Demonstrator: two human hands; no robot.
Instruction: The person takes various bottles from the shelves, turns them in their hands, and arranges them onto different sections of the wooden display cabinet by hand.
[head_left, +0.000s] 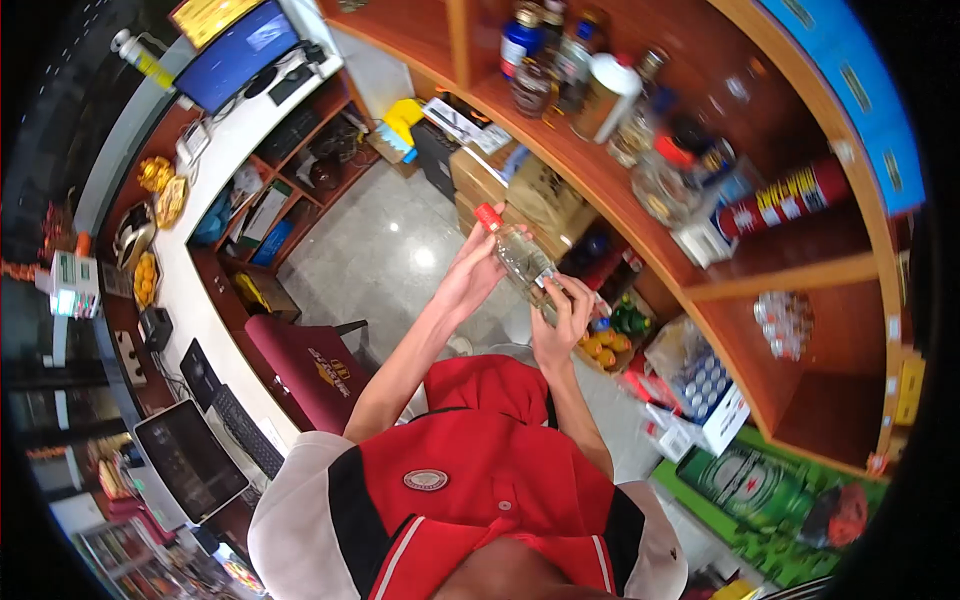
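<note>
A clear glass bottle [520, 260] with a red cap [488, 217] is held tilted in front of my body, its cap end towards the upper left. My left hand [478, 268] is closed round the bottle's neck end, just under the cap. With bent fingers, my right hand [566, 312] grips the lower end, where a small pale label patch shows. The part of the bottle behind my fingers is hidden.
To my right, a curved wooden shelf [690, 290] carries bottles, jars and a red cylinder [785, 200]. Cardboard boxes [545, 205] stand ahead. A white counter [215, 215] with screens and keyboards runs along my left, beside a maroon chair [310, 370].
</note>
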